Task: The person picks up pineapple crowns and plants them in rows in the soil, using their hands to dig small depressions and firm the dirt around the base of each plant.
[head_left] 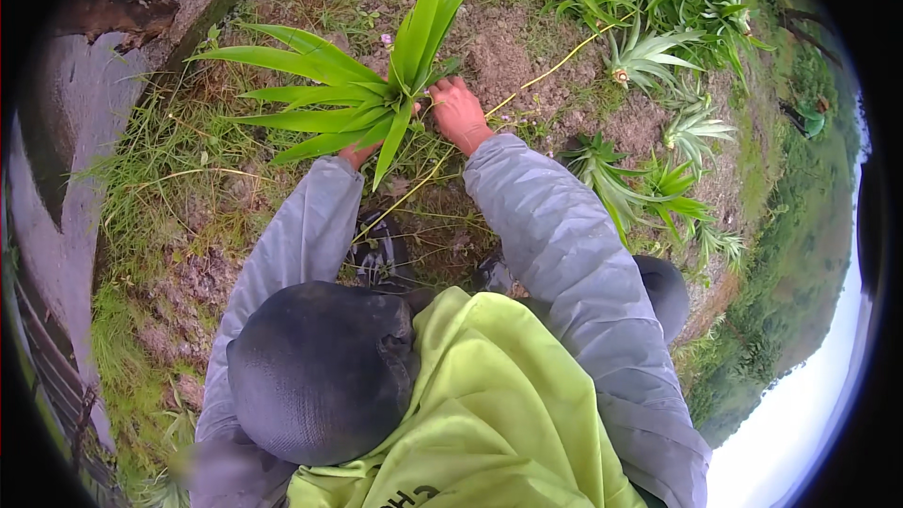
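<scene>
Closest of all, a lime-green shirt (489,404) bulges beside a dark, bent knee (320,372). Beyond them the spiky-leaved plant (393,94) stands over grassy soil, ahead of the crouching person, its long blades fanning mostly leftward. The right hand (458,115) is at its base on the near right, fingers bent and close together; I can't make out whether they grip the stem. The left hand (356,156) is mostly hidden under the leaves, so I cannot tell how its fingers stand. A yellow cord (547,73) runs slantwise beneath the right wrist. Off to the right lie more spiky plants (649,58), heaped thickest farther out. Leftward is a grey paved strip (71,122) bearing a brown chunk (118,11); far right, a person in green (811,119) bends on the slope.
</scene>
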Motion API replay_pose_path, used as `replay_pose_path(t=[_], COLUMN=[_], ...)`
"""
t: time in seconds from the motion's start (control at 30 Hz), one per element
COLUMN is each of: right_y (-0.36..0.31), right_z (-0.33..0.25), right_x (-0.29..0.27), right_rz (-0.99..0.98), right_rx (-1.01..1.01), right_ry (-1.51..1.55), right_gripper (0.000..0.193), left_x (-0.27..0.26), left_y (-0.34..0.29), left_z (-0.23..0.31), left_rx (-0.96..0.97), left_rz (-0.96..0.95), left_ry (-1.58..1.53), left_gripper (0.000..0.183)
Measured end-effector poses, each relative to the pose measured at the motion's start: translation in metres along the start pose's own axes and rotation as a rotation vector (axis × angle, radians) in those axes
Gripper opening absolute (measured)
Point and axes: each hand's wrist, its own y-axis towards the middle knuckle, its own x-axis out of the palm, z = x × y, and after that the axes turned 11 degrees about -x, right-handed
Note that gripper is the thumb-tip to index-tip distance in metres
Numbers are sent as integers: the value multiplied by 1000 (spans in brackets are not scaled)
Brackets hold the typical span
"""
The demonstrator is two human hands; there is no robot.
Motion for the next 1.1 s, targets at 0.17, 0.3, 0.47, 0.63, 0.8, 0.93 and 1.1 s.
replay_pose_path(t=[0.17,0.3,0.47,0.63,0.8,0.93,1.1], right_y=[-26,-31,-14,-30,-16,-15,-34], right_z=[-10,-7,-8,25,41,42,39], right_x=[-7,6,-9,-48,-83,-77,-62], right_rz=[179,179,88,264,136,123,137], right_rx=[33,78,142,131,549,738,779], right_ry=[122,72,91,-34,48,186,188], right_gripper=[47,41,33,57,110,120,101], left_x=[-2,7,4,11,-8,-16,7], left_y=[0,1,5,-3,9,15,11], left_z=[4,11,16,17,-21,-32,-31], left_rx=[12,15,41,-76,-217,36,-56], left_rz=[32,27,50,-29,-101,-37,-72], left_ry=[24,31,24,82,-105,216,38], left_gripper=[24,23,23,28,39,37,37])
